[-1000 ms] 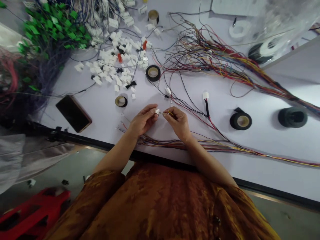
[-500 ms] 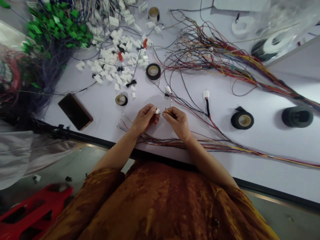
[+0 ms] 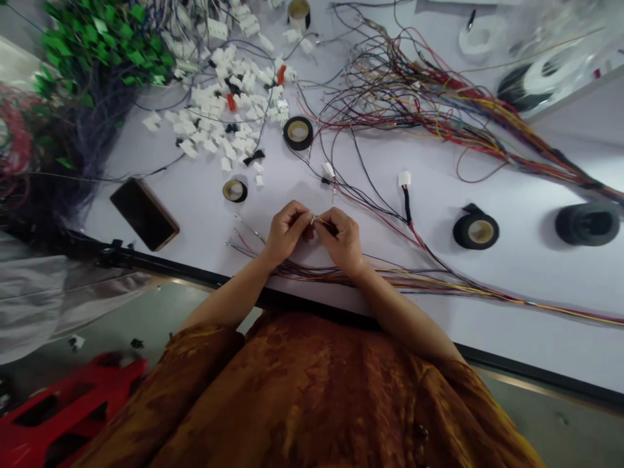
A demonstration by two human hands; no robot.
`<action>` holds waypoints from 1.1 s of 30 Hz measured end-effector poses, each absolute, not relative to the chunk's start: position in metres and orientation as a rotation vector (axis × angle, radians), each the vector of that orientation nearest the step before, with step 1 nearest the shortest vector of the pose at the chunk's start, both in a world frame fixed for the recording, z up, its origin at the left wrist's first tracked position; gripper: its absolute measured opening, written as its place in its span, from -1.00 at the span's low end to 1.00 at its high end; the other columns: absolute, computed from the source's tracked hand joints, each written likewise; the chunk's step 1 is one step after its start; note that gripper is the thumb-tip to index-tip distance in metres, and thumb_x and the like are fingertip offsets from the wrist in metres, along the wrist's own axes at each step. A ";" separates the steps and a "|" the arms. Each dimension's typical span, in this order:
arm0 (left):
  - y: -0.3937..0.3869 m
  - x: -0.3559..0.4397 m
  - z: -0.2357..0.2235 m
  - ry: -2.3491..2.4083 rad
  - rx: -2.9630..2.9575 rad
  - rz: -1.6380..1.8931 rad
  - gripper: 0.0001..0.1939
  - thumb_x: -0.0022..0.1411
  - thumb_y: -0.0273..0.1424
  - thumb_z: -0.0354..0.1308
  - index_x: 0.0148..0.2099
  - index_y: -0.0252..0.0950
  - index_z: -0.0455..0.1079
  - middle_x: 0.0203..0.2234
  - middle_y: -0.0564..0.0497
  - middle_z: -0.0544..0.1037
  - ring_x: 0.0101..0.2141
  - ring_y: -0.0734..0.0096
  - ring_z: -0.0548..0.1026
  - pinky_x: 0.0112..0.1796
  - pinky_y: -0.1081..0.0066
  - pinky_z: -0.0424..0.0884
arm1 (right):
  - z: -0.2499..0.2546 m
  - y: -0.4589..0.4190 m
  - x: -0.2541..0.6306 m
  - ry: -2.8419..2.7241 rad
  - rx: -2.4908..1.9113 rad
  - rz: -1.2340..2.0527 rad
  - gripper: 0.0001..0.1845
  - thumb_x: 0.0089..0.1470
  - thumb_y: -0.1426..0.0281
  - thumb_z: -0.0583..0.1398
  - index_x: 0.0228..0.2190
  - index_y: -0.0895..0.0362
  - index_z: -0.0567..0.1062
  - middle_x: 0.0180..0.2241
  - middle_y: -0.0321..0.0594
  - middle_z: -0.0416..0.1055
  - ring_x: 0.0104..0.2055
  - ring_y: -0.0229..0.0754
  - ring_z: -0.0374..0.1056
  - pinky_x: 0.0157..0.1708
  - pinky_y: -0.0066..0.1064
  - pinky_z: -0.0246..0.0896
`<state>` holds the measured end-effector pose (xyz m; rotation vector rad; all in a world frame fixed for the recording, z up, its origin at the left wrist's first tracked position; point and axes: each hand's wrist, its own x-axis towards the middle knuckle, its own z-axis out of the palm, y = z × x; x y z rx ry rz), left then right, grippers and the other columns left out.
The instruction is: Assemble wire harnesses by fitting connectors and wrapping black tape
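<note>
Head view: right hand [image 3: 340, 239] pinching a yellow wire [image 3: 322, 222], left hand [image 3: 291, 233] closed on a small white piece [image 3: 312, 220], mid-frame.
Phone [image 3: 145, 214] left; wire bundle [image 3: 390, 282] beneath the wrists.

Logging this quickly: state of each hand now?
Left hand: closed, pinching a small white plastic piece, mostly hidden.
Right hand: closed, pinching a thin yellow wire.

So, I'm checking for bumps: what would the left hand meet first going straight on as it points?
The left hand would likely meet the right hand first, at its fingertips, which pinch a yellow wire; whether the two hands touch is unclear from above.
</note>
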<state>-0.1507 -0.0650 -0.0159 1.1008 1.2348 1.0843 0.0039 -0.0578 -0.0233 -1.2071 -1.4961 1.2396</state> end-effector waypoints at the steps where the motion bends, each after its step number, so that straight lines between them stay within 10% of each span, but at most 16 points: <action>1: -0.065 -0.150 -0.015 1.241 1.108 1.085 -0.65 0.21 -0.10 0.27 -0.37 -0.27 0.32 -0.64 0.12 0.44 -0.62 0.56 0.41 -0.56 0.52 0.34 | -0.024 -0.058 0.003 -1.521 -1.210 1.225 -0.85 0.11 0.39 0.18 -0.49 0.12 0.40 -0.49 -0.33 0.33 -0.45 -0.32 0.17 -0.37 -0.41 0.10; 15: -0.068 -0.161 -0.014 1.251 1.146 1.036 -0.74 0.23 -0.18 0.26 -0.11 -0.21 0.48 -0.59 0.11 0.45 -0.60 0.54 0.39 -0.53 0.50 0.30 | -0.018 -0.046 0.014 -1.712 -1.169 1.328 -0.75 0.20 0.36 0.11 -0.47 0.14 0.48 -0.47 -0.27 0.42 -0.38 -0.27 0.29 -0.29 -0.41 0.13; 33: -0.063 -0.163 -0.019 1.193 0.960 0.992 -0.68 0.21 -0.12 0.27 -0.36 -0.27 0.38 -0.59 0.10 0.45 -0.60 0.58 0.37 -0.55 0.55 0.30 | -0.013 -0.040 0.022 -1.541 -1.151 1.615 -0.82 0.09 0.31 0.20 -0.44 0.18 0.48 -0.55 -0.37 0.26 -0.49 -0.36 0.07 -0.46 -0.45 -0.02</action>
